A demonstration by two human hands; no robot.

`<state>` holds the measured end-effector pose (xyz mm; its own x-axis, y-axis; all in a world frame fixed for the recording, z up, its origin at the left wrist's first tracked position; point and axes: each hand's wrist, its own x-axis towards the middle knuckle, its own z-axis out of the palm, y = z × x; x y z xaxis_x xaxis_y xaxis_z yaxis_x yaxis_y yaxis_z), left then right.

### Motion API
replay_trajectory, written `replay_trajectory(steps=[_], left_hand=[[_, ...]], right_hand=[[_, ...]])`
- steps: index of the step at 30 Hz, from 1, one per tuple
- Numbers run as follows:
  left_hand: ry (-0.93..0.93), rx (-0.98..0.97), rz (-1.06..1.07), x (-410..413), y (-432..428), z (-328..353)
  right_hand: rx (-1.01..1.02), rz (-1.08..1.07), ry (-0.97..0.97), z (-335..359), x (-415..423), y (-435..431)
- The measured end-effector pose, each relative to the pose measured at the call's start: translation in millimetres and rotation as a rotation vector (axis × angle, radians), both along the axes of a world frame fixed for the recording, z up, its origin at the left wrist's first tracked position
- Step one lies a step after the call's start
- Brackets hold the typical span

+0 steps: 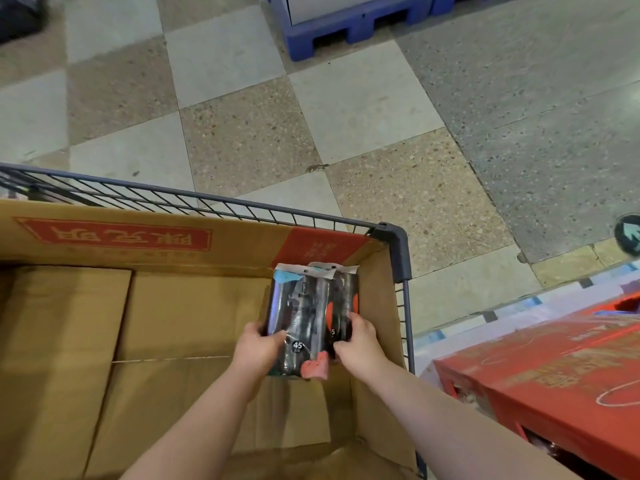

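A large open brown cardboard box [194,317] with a red printed label on its far flap sits inside a dark grey wire shopping cart [394,237] and fills it almost to the rim. Its bottom flaps lie flat. The cart stands on a chequered floor of pale grey and speckled beige tiles [242,140], which gives way on the right to a plain grey speckled strip [536,116]. A blue plastic pallet [346,32] stands at the top, well apart from the cart. To the right, just beside the cart, lies a red printed carton [554,375]. A round dark floor sticker with a pale green arrow [628,233] shows at the right edge.
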<state>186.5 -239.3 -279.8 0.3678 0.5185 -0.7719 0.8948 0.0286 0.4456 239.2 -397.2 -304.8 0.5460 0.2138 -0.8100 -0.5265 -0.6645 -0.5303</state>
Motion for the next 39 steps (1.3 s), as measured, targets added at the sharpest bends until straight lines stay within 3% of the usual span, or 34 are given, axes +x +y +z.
replay_trajectory(steps=[8, 12, 18, 24, 30, 39], left_hand=[[-0.039, -0.055, 0.124, -25, 23, -6], [-0.048, -0.130, 0.168, -28, 17, -11], [0.004, -0.147, 0.042, -34, 17, -11], [-0.023, -0.165, 0.093, -38, 22, 4], [-0.116, -0.117, 0.061, -44, 26, 44], [-0.300, -0.218, -0.033, -79, 26, 125]], right_hand=[[-0.061, -0.206, 0.199, -30, 1, 18], [-0.120, -0.203, 0.196, -33, -5, 22], [-0.019, -0.381, 0.250, -35, -19, 21], [0.124, -0.477, 0.287, -9, -25, 23], [0.196, -0.495, 0.187, 50, -32, 12], [0.233, -0.582, -0.080, 149, -87, -13]])
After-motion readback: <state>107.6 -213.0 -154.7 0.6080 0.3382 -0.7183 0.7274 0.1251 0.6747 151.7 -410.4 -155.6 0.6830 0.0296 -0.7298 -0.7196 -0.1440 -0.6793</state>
